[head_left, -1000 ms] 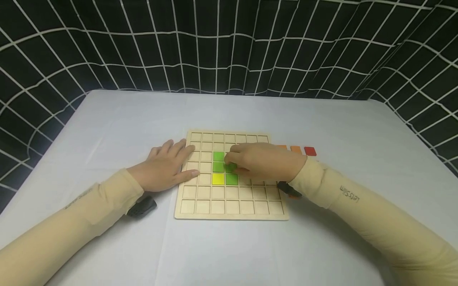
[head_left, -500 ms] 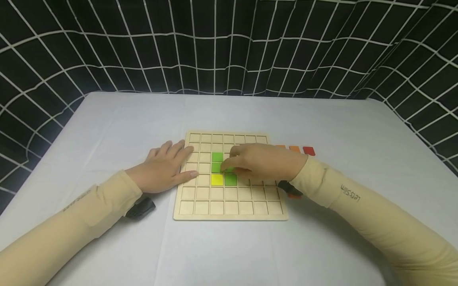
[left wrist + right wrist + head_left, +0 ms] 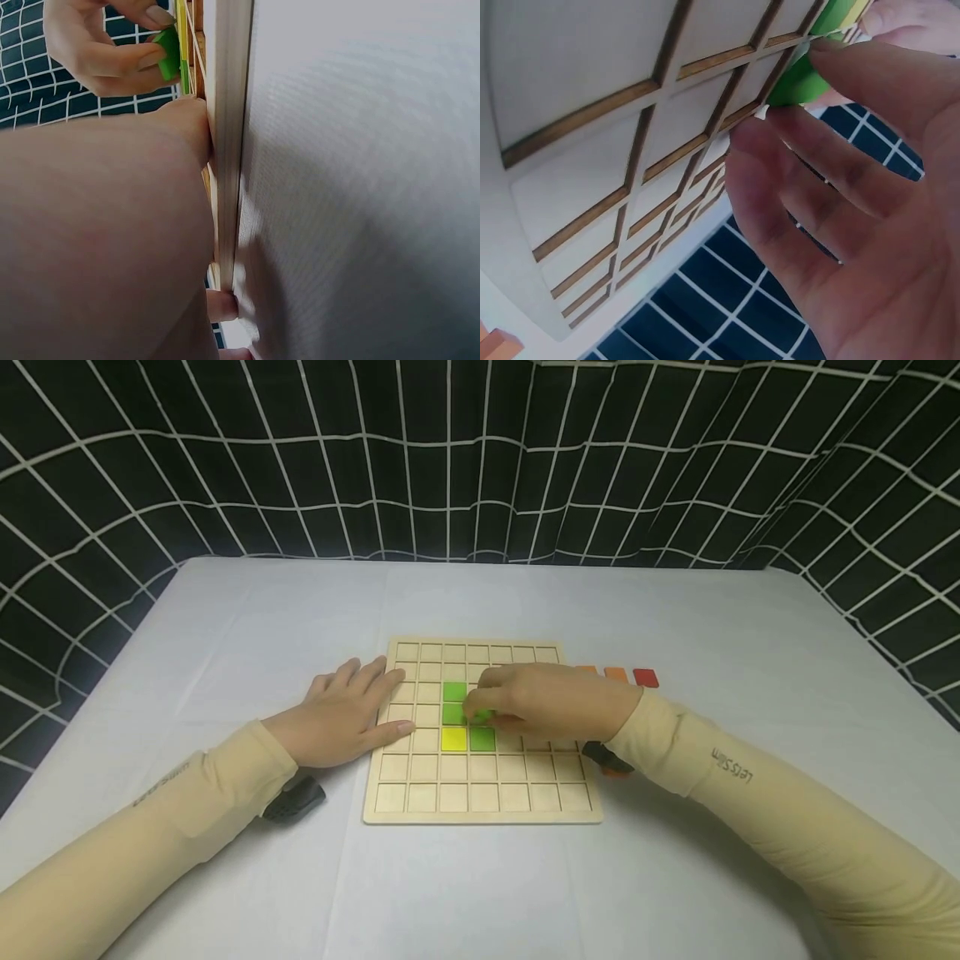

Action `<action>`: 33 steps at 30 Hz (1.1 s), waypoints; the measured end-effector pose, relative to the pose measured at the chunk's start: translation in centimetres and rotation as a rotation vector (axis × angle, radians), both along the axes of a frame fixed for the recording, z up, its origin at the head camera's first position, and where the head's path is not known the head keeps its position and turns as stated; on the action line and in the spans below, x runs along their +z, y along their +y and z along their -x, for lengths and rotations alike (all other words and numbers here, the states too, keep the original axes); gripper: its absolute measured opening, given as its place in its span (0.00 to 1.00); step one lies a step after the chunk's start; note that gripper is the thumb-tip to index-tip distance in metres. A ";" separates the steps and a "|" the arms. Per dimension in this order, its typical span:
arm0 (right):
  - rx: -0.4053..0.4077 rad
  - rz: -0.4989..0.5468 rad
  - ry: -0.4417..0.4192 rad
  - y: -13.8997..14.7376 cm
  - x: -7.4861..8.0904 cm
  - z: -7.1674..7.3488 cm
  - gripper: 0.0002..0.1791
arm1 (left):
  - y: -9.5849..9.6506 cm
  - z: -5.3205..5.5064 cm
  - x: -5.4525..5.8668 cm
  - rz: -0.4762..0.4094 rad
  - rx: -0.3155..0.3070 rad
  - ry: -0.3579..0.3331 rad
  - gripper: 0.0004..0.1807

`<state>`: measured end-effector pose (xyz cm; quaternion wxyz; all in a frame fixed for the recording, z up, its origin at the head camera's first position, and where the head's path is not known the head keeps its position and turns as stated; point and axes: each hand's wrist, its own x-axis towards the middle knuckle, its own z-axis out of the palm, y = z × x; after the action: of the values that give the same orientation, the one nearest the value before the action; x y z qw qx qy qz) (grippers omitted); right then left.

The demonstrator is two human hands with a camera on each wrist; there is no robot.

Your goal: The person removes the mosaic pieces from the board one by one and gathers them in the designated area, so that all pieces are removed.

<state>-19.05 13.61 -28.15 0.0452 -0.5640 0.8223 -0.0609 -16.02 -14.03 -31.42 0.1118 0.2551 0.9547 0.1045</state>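
Observation:
A light wooden grid board (image 3: 482, 797) lies on the table. My left hand (image 3: 345, 714) rests on its left edge, fingers spread and thumb over the rim. Above the board's middle, my right hand (image 3: 551, 700) pinches a green square tile (image 3: 169, 54) between thumb and fingers. That tile looks tilted against the board in the left wrist view, and the fingers partly cover it in the head view. Beside it, a green tile (image 3: 454, 692), a second green tile (image 3: 453, 714), a yellow tile (image 3: 453, 740) and another green tile (image 3: 482, 740) sit in the grid cells.
Right of the board lie a red tile (image 3: 646, 677) and an orange tile (image 3: 617, 675), with more orange ones partly hidden by the right hand and wrist. A white cloth covers the table (image 3: 480, 893). A black curtain with white grid lines (image 3: 480, 460) hangs behind.
The right fingertips have shifted slightly left and now pinch at the green tile in the middle of the group. My left hand has stayed on the board's edge. The head view has tilted a little.

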 end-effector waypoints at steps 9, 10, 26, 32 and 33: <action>-0.059 -0.005 0.064 2.1 1.1 -0.9 0.11 | 0.1 0.0 0.2 -0.007 0.002 -0.017 0.41; -0.070 -0.013 0.079 2.6 1.3 -1.1 0.11 | 0.1 0.0 0.2 -0.008 0.001 -0.018 0.41; -0.324 -0.016 0.229 12.2 0.1 -5.4 0.17 | 0.2 -0.3 -0.1 -0.002 -0.007 0.013 0.41; -0.325 0.008 0.241 13.9 -0.9 -5.2 0.18 | 0.2 -0.4 0.1 -0.007 -0.005 0.015 0.41; -0.324 0.014 0.243 14.1 -1.0 -5.1 0.18 | 0.2 -0.3 0.1 -0.009 -0.006 0.016 0.41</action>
<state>-13.91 27.70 -29.20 -0.0688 -0.4279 0.9012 -0.0048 -15.68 -13.82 -31.31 0.1031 0.2596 0.9543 0.1065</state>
